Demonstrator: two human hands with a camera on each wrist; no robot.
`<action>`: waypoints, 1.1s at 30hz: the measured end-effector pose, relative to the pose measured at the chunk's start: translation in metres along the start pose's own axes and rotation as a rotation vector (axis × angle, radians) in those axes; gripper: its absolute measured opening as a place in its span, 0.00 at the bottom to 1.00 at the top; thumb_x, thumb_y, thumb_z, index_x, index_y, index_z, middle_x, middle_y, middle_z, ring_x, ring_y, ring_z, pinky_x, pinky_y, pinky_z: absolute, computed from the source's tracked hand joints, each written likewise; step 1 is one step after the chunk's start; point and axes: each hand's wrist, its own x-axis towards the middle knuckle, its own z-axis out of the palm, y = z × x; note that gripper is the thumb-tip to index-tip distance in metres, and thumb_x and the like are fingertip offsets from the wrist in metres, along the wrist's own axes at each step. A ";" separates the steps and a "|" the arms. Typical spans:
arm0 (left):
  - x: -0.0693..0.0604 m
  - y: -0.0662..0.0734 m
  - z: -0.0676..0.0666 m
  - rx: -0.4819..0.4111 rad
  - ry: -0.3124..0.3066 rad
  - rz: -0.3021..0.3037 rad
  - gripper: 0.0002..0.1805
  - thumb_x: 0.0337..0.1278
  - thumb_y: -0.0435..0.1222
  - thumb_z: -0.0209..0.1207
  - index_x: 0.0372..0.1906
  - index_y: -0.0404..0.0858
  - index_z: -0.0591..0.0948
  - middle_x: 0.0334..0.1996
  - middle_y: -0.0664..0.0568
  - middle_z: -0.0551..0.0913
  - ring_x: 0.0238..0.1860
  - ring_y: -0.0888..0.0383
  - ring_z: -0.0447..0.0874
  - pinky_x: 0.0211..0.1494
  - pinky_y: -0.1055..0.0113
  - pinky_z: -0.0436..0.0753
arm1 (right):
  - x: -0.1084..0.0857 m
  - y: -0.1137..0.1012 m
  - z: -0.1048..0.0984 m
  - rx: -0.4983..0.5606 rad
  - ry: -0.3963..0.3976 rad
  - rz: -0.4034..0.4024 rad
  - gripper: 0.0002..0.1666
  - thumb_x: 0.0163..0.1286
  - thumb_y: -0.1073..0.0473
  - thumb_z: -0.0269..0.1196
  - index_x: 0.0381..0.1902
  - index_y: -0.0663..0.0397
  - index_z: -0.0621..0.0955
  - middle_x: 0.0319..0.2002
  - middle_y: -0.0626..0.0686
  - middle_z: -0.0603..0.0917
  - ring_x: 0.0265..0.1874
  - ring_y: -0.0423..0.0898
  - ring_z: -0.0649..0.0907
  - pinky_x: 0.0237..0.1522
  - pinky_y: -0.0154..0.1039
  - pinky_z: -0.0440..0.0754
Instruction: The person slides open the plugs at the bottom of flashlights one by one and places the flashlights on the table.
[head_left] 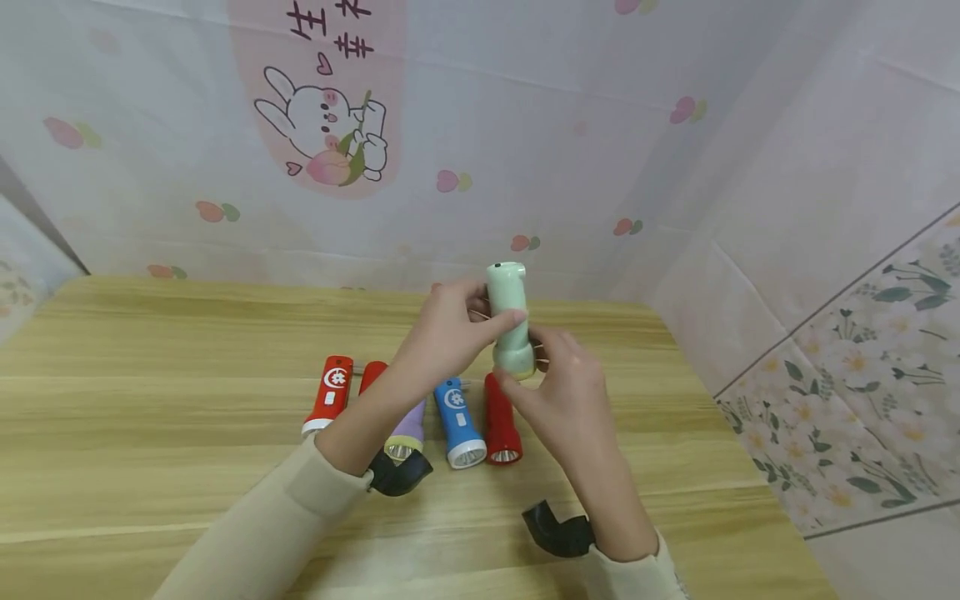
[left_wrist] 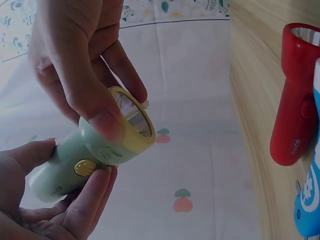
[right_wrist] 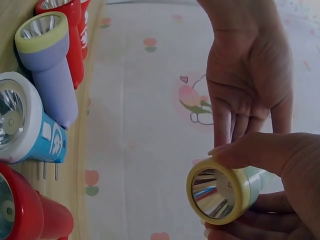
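Note:
Both hands hold a pale green flashlight (head_left: 508, 304) above the row of flashlights, its lamp end low and its tail up. My left hand (head_left: 457, 325) grips the narrow body, the thumb lying across it. In the left wrist view a yellow switch (left_wrist: 85, 167) shows on the body near those fingers. Around the wider lamp end, my right hand (head_left: 566, 383) pinches with thumb and fingers at the yellow rim (right_wrist: 240, 195). The clear lens and shiny reflector (right_wrist: 214, 194) face the right wrist camera.
On the wooden table (head_left: 187, 350) lie a red flashlight with white rim (head_left: 330, 392), a blue one (head_left: 459, 421), a plain red one (head_left: 502, 421), and a purple one (right_wrist: 55, 75). My left forearm partly covers another red one (head_left: 371, 375). A printed cloth (head_left: 525, 125) hangs behind.

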 end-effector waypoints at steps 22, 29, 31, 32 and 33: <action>-0.030 -0.002 -0.022 -0.042 0.006 -0.017 0.26 0.60 0.46 0.69 0.60 0.41 0.79 0.51 0.54 0.84 0.50 0.55 0.88 0.59 0.54 0.85 | -0.013 -0.017 0.004 -0.005 -0.017 -0.100 0.28 0.62 0.50 0.74 0.57 0.54 0.81 0.49 0.52 0.85 0.45 0.48 0.86 0.42 0.42 0.86; -0.034 -0.001 -0.023 -0.046 0.002 -0.031 0.26 0.60 0.46 0.70 0.61 0.41 0.79 0.52 0.53 0.85 0.50 0.55 0.88 0.59 0.55 0.86 | -0.014 -0.019 0.004 -0.026 -0.035 -0.085 0.27 0.63 0.49 0.74 0.55 0.54 0.82 0.46 0.51 0.85 0.43 0.47 0.85 0.40 0.40 0.86; -0.036 -0.001 -0.023 -0.039 0.004 -0.038 0.27 0.59 0.46 0.70 0.61 0.42 0.79 0.52 0.53 0.85 0.50 0.55 0.88 0.58 0.55 0.86 | -0.014 -0.020 0.004 -0.030 -0.037 -0.088 0.27 0.62 0.49 0.74 0.55 0.54 0.82 0.46 0.51 0.85 0.43 0.47 0.85 0.40 0.39 0.86; -0.037 -0.001 -0.023 -0.035 0.005 -0.039 0.27 0.59 0.46 0.70 0.61 0.42 0.79 0.52 0.53 0.85 0.50 0.55 0.88 0.58 0.55 0.86 | -0.014 -0.020 0.004 -0.028 -0.038 -0.092 0.26 0.62 0.50 0.74 0.55 0.54 0.82 0.46 0.50 0.85 0.43 0.47 0.85 0.41 0.39 0.86; -0.038 -0.001 -0.024 -0.032 0.006 -0.043 0.27 0.58 0.46 0.70 0.61 0.42 0.79 0.52 0.53 0.85 0.50 0.55 0.88 0.58 0.55 0.86 | -0.014 -0.020 0.004 -0.026 -0.039 -0.098 0.26 0.62 0.50 0.75 0.54 0.54 0.82 0.45 0.50 0.85 0.43 0.47 0.85 0.41 0.39 0.86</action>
